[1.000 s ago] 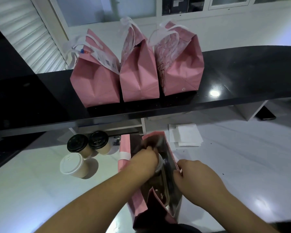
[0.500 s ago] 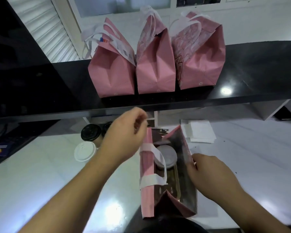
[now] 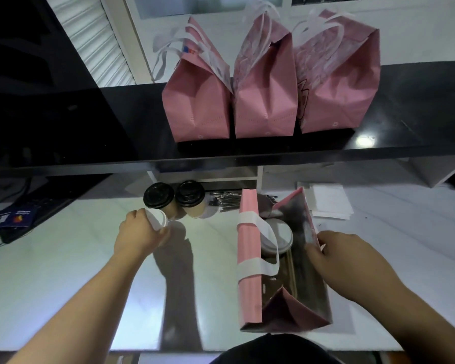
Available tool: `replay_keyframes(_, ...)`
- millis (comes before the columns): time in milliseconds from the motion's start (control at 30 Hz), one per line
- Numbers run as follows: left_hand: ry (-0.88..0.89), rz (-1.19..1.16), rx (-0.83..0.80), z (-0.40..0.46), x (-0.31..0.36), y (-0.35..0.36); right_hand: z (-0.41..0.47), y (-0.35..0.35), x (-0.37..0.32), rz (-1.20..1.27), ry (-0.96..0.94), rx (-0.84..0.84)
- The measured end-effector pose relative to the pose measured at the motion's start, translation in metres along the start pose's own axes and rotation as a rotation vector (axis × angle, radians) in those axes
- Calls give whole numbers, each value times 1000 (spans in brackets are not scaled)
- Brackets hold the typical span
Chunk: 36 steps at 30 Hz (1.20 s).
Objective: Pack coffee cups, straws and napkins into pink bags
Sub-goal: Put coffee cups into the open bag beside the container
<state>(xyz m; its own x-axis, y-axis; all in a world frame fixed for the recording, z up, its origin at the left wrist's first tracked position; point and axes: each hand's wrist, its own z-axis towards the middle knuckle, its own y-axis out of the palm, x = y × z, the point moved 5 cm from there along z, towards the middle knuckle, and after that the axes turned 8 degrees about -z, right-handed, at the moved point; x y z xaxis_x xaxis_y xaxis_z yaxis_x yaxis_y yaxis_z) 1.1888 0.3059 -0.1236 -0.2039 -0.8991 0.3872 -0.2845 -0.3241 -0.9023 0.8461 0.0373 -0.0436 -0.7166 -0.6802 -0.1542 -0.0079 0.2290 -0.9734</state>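
An open pink bag [image 3: 247,279] stands on the white counter in front of me, with a white-lidded cup [image 3: 281,233] inside it. My right hand [image 3: 344,261] grips the bag's right wall and holds it open. My left hand [image 3: 139,235] is curled round a white-lidded coffee cup [image 3: 158,219] at the left. Behind that cup stand two black-lidded cups [image 3: 158,195] [image 3: 189,193]. A bundle of wrapped straws [image 3: 226,200] lies behind the bag. White napkins [image 3: 331,203] lie at the back right.
Three filled pink bags [image 3: 197,106] [image 3: 265,101] [image 3: 342,93] with white handles stand in a row on the black raised shelf [image 3: 405,122]. A keyboard and a blue card [image 3: 16,216] lie at the far left. The shelf overhangs the back of the white counter [image 3: 63,285].
My left hand left the bag's mouth, moved left and took hold of the white-lidded cup. A cup now sits inside the bag. My right hand kept its hold on the bag's wall.
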Motion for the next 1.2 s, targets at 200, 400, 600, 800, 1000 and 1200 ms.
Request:
replay_keyframes(200,-20,-101,16,-17,-2,-5,2,2,2,4,2,-10)
replay_keyframes(400,184,-170,72,-77,28,-60,5,1,0,2,-3,-10)
replay_keyframes(600,655,-330,18,-159,127,-135,2,0,-1,27,-9,-31)
replay_keyframes(800,959,-108,-312,-192,220,-93,-4,-7,5,52,-9,-65)
replay_keyframes(1000,1031,218,-467,-186,243,-9,-9,-8,20,70,12,-59)
replay_keyframes(1200,1052,518,-518,-189,233,55,-12,-10,18,67,-1,-31)
